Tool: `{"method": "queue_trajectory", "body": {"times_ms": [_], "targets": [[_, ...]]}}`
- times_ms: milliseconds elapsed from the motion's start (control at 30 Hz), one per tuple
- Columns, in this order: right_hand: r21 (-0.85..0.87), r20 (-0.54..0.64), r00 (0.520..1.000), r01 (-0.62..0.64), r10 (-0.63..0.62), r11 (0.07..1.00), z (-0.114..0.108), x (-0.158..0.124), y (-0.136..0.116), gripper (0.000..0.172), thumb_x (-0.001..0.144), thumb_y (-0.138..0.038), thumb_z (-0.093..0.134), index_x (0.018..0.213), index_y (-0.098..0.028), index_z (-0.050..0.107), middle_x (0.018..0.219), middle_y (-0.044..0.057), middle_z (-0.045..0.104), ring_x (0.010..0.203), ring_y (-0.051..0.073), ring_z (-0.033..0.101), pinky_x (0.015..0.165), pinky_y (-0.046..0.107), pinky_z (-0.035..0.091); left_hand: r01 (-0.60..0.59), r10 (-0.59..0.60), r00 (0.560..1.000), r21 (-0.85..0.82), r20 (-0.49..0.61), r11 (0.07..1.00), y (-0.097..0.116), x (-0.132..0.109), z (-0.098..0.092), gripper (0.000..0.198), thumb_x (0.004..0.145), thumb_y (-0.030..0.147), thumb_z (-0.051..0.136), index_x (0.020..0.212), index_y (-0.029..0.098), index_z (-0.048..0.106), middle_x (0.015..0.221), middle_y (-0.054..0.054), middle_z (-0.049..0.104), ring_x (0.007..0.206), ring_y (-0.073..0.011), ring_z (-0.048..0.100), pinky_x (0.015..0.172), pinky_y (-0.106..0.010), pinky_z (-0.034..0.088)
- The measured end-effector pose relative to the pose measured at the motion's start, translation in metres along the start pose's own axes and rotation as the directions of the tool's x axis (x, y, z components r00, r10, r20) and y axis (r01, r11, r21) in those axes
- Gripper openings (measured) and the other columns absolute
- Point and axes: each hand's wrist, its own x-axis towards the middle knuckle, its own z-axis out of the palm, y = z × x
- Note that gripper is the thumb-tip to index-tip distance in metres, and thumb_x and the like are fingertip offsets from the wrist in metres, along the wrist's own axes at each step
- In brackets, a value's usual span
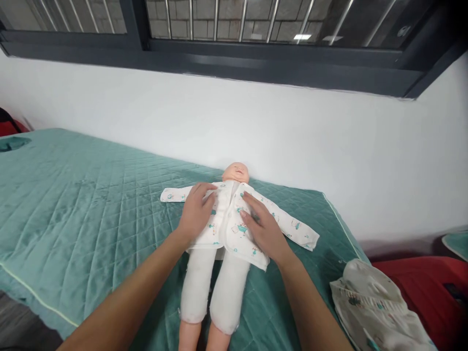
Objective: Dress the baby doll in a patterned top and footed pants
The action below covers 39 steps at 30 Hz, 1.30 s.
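Fingers [254,202] of my right hand [263,229] are spread a bit, with the thumb well apart, and they lie on the front of the little jacket [239,239], toward 3 o'clock from its middle slit. On the 9 o'clock side, my left hand [196,210] has bent fingers and a gap by the thumb. It looks like both hands just touch the cloth, but the left one is blurry, so I cannot tell if it has a tiny pinch.

The jacket is right in front of me, on top of the doll [226,292]. The doll lies on the green cover [91,204], head at 12 o'clock by the white wall [310,136], legs toward 6 o'clock. One sleeve [173,195] points to 9 o'clock and the other sleeve [300,232] points near 4 o'clock.

I think the jacket is light and soft, so it should bend and wrinkle easily and not break. Good spots to hold are the front edges by the slit, or the round bottom corners at 6 o'clock, thumb on top and finger under. Pull gently, because a hard tug might drag the doll too. Its head looks hard and smooth, maybe slippery, but its white legs look squashy and easy to grab
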Motion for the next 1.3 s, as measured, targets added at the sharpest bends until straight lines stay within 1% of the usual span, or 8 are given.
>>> {"method": "queue_trajectory", "body": {"times_ms": [167,300,433,600,767,1033,1200,1300], "targets": [[0.008,-0.040,0.999,-0.037,0.037,0.999,0.011,-0.003,0.001,0.050,0.094,-0.044,0.054,0.142,-0.029,0.049,0.152,0.003,0.044,0.142,0.024,0.038,0.120,0.046,0.027,0.225,-0.225,0.974,0.018,0.005,0.974,-0.032,-0.089,-0.050,0.020,0.091,0.027,0.049,0.106,0.023,0.063,0.109,-0.005,0.066,0.101,-0.0208,0.061,0.092,-0.038,0.048],[0.011,-0.215,0.976,-0.025,0.027,1.000,0.019,-0.024,-0.006,0.045,0.093,-0.041,0.055,0.136,-0.027,0.054,0.147,0.005,0.050,0.137,0.023,0.044,0.118,0.045,0.032,0.192,-0.201,0.971,0.083,0.128,0.978,-0.037,-0.121,-0.068,0.028,0.089,0.025,0.053,0.116,0.022,0.059,0.117,-0.006,0.065,0.110,-0.0217,0.059,0.099,-0.040,0.045],[0.030,-0.315,0.947,-0.060,0.066,0.998,0.020,-0.073,-0.003,0.041,0.091,-0.040,0.059,0.129,-0.026,0.056,0.141,0.007,0.054,0.132,0.023,0.047,0.115,0.046,0.035,0.069,-0.136,0.964,0.276,0.230,0.959,-0.031,-0.122,-0.068,0.036,0.081,0.023,0.061,0.117,0.022,0.060,0.122,-0.006,0.063,0.115,-0.0257,0.056,0.100,-0.043,0.042],[0.073,-0.214,0.948,-0.226,0.236,0.972,0.020,-0.128,-0.008,0.046,0.088,-0.038,0.061,0.131,-0.027,0.050,0.133,0.006,0.058,0.122,0.022,0.055,0.104,0.043,0.045,0.025,-0.163,0.947,0.442,0.276,0.897,-0.023,-0.112,-0.061,0.018,0.083,0.024,0.057,0.098,0.025,0.067,0.126,-0.003,0.063,0.115,-0.0286,0.055,0.092,-0.046,0.042],[-0.093,-0.221,0.924,-0.338,0.311,0.937,0.026,-0.127,-0.019,0.042,0.086,-0.037,0.059,0.125,-0.023,0.054,0.115,0.006,0.067,0.099,0.022,0.063,0.088,0.039,0.049,-0.078,-0.063,0.939,0.389,0.338,0.918,-0.020,-0.110,-0.057,0.017,0.088,0.024,0.052,0.095,0.024,0.068,0.126,-0.003,0.064,0.115,-0.0264,0.054,0.094,-0.043,0.040],[-0.248,-0.318,0.867,-0.467,0.383,0.849,0.021,-0.123,-0.016,0.031,0.086,-0.034,0.048,0.112,-0.022,0.060,0.074,0.001,0.066,0.066,0.021,0.059,0.064,0.033,0.042,-0.036,-0.029,0.977,0.297,0.212,0.954,-0.026,-0.118,-0.061,0.016,0.088,0.023,0.047,0.082,0.021,0.062,0.105,-0.006,0.068,0.100,-0.0242,0.058,0.089,-0.039,0.044],[-0.299,-0.346,0.877,-0.440,0.334,0.847,0.022,-0.135,-0.022,0.030,0.083,-0.029,0.052,0.111,-0.024,0.063,0.098,0.007,0.069,0.084,0.025,0.063,0.075,0.040,0.049,-0.028,-0.060,0.975,0.386,0.215,0.922,-0.023,-0.123,-0.061,0.012,0.084,0.020,0.051,0.079,0.022,0.061,0.108,-0.007,0.068,0.104,-0.0291,0.057,0.090,-0.046,0.044],[0.000,-0.304,0.898,-0.335,0.320,0.942,0.015,-0.138,-0.014,0.041,0.080,-0.028,0.061,0.121,-0.024,0.061,0.120,0.008,0.067,0.107,0.026,0.063,0.093,0.045,0.052,0.066,-0.087,0.988,0.161,0.125,0.985,-0.023,-0.124,-0.064,0.008,0.084,0.024,0.054,0.080,0.022,0.061,0.119,-0.008,0.065,0.114,-0.0275,0.056,0.099,-0.046,0.043]]}}
